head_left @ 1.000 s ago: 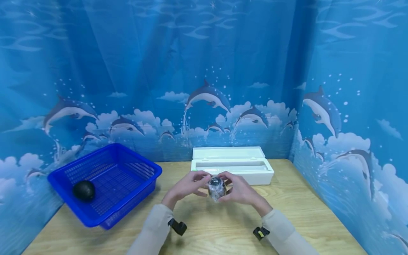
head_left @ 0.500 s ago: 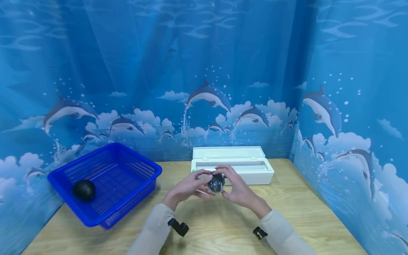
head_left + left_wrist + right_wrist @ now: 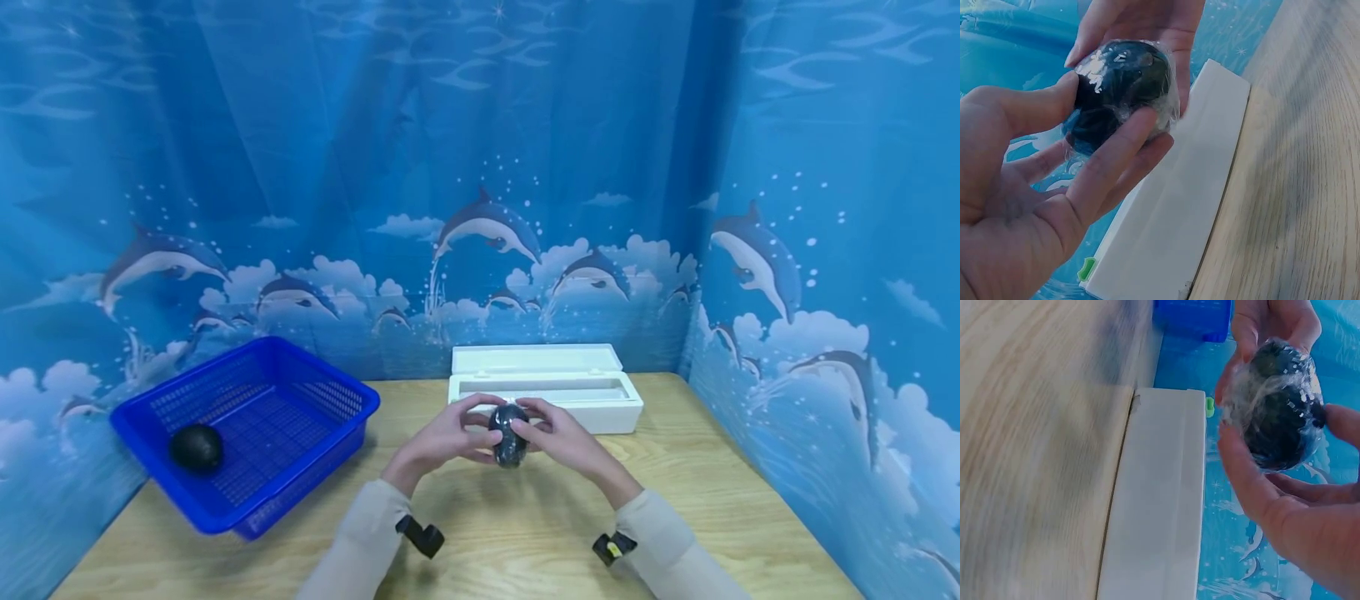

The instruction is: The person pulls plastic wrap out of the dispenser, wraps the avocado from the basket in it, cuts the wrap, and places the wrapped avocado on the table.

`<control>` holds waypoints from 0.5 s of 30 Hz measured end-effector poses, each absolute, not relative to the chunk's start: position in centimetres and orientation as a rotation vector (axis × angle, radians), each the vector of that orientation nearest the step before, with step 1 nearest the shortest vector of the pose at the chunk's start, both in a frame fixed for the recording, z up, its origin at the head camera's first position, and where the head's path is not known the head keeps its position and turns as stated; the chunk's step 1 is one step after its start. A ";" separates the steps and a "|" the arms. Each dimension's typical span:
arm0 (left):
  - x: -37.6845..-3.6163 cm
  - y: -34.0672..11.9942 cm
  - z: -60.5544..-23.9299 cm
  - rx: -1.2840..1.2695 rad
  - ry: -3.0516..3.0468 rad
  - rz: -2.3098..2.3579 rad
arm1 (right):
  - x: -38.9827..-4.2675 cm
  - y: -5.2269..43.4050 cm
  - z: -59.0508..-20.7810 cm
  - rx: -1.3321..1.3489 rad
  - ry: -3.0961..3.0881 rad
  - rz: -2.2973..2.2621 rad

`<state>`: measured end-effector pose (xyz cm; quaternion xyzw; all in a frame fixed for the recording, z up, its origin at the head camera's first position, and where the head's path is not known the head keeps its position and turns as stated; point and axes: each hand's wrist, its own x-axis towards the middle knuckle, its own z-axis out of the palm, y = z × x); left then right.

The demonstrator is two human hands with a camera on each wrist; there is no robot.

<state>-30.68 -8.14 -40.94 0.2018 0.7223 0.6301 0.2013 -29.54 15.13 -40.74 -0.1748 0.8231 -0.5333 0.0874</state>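
A dark, egg-shaped avocado [image 3: 509, 450], wrapped in clear cling film, is held above the table between both hands. My left hand [image 3: 442, 437] grips it from the left, its thumb on the near side and its fingers round the far side. From the other side my right hand [image 3: 573, 450] grips it with thumb and fingers. In the left wrist view, the film on the avocado [image 3: 1124, 87] looks crinkled and shiny, with loose folds at the edge. Bunched film also shows on the avocado [image 3: 1282, 412] in the right wrist view.
Just behind the hands stands a long white cling film box [image 3: 592, 418], its lid [image 3: 536, 358] raised. A blue plastic basket [image 3: 281, 433] at the left holds another dark avocado [image 3: 197, 448]. Dolphin-print curtains [image 3: 360, 208] border the wooden table [image 3: 510, 550].
Both hands have turned the wrapped avocado over between their fingers, and its smoother dark side now faces the head camera. Both thumbs have come onto its near side. Basket and box stay put.
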 end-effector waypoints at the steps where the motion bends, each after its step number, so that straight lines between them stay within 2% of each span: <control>1: -30.7 -8.1 -40.9 0.561 2.015 1.757 | -29.6 15.2 -40.8 -0.538 2.433 -1.584; 15: -30.7 -7.6 -41.0 0.507 2.059 1.693 | -29.6 15.7 -40.7 -0.673 2.429 -1.498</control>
